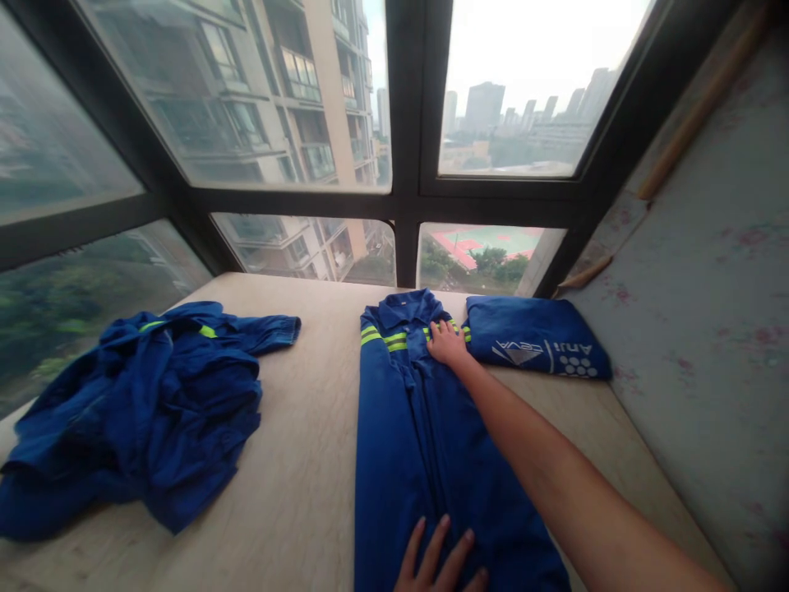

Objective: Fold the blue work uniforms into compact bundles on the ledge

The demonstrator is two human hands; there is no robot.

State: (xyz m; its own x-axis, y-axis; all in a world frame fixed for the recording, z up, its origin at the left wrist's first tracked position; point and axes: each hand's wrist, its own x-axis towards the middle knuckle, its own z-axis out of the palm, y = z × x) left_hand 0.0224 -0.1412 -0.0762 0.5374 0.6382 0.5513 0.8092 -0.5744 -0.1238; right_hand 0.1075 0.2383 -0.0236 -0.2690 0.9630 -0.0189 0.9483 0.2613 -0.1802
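A blue work jacket (394,427) with yellow-green and grey reflective stripes lies front up on the pale ledge, its collar toward the window. My right hand (448,342) rests flat on the chest of this jacket by the stripe, fingers spread, holding nothing. Lower down, my left hand (439,563) lies on the jacket's body with its fingers apart; its palm and wrist are cut off by the bottom edge of the view. Beside the collar, to the right, sits a folded blue garment (536,333) with white printed lettering.
A crumpled blue jacket (148,411) lies at the left, one sleeve stretched toward the middle. The pale stone-like ledge (296,460) runs up to dark-framed windows (407,197). On the right stands a wall with flowered paper (708,345), peeling near the window.
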